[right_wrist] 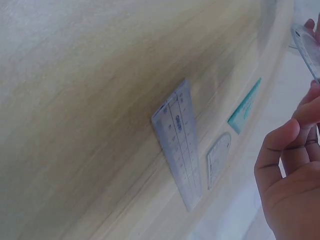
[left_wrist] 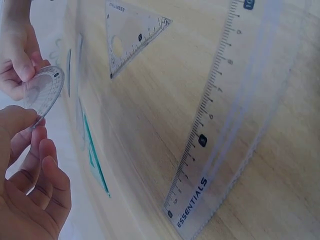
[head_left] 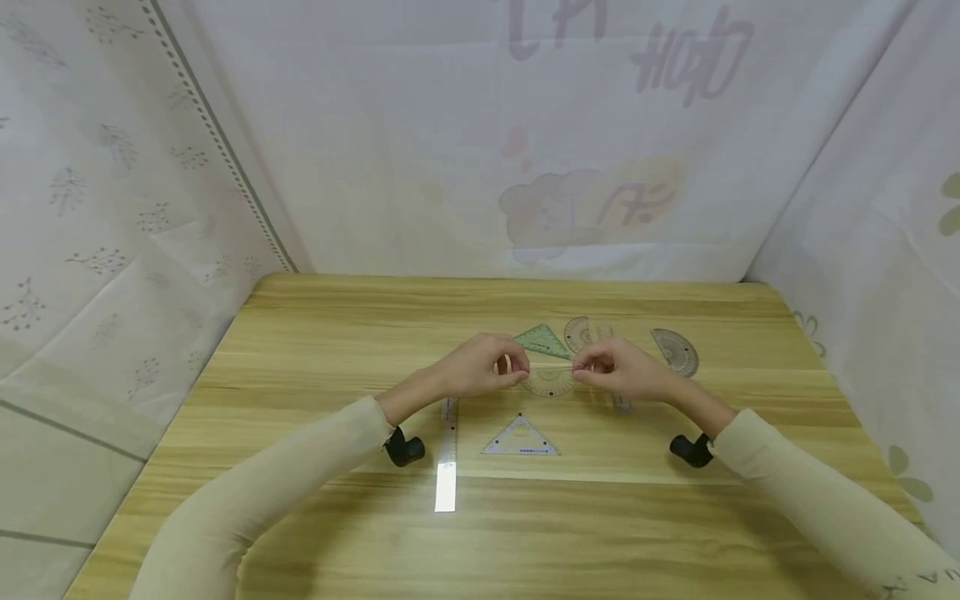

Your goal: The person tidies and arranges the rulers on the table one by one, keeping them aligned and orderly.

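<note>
A clear half-round protractor (head_left: 550,385) is held up over the table between the two hands, its curved edge toward the person in the head view. My left hand (head_left: 483,367) pinches one end of it between thumb and fingertips. At the opposite end my right hand (head_left: 626,371) pinches it the same way. The left wrist view shows the protractor (left_wrist: 46,92) raised off the wood, with markings along its arc. Only part of the protractor (right_wrist: 307,50) shows in the right wrist view. Just beyond the hands lies a green set square (head_left: 543,340).
Nearer the person are a clear set square (head_left: 521,437) and a long clear ruler (head_left: 447,467). A shorter ruler (head_left: 622,402) lies partly hidden under the right hand. Behind it is another protractor (head_left: 577,333), and a greyish protractor (head_left: 677,352) lies farther right. Curtains surround the wooden table (head_left: 337,317).
</note>
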Demonstrator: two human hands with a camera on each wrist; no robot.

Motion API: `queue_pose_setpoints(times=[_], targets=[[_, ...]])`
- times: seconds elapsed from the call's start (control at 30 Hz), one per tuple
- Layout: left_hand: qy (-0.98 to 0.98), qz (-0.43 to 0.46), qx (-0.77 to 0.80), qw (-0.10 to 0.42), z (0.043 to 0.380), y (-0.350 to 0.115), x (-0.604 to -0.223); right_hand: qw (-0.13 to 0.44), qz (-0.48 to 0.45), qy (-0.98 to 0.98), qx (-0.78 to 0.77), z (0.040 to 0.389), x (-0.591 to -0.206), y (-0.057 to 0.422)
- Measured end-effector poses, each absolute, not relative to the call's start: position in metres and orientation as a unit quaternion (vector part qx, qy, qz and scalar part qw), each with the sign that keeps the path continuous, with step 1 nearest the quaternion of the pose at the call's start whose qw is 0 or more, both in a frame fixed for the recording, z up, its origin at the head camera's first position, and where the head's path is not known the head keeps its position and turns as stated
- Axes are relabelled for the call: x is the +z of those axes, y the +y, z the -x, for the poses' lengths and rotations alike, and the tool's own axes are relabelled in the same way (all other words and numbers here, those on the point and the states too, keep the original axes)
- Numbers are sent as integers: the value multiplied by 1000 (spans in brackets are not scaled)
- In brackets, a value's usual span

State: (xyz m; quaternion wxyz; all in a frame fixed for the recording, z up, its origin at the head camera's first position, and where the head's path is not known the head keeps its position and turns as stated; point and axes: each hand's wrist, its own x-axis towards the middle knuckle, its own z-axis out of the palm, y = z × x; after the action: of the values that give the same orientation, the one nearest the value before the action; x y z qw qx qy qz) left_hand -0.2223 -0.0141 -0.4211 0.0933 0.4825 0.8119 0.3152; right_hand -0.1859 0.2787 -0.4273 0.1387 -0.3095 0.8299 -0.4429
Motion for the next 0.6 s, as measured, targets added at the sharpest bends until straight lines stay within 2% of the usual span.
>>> queue_pose_setpoints(times=[0.37,0.6], targets=[[806,-487,322,91,212,-10,-422,146,320,825,-443,174,-428,290],[809,-483,322,95,205,-9,-424,132,314,828,-446,161,-428,295]])
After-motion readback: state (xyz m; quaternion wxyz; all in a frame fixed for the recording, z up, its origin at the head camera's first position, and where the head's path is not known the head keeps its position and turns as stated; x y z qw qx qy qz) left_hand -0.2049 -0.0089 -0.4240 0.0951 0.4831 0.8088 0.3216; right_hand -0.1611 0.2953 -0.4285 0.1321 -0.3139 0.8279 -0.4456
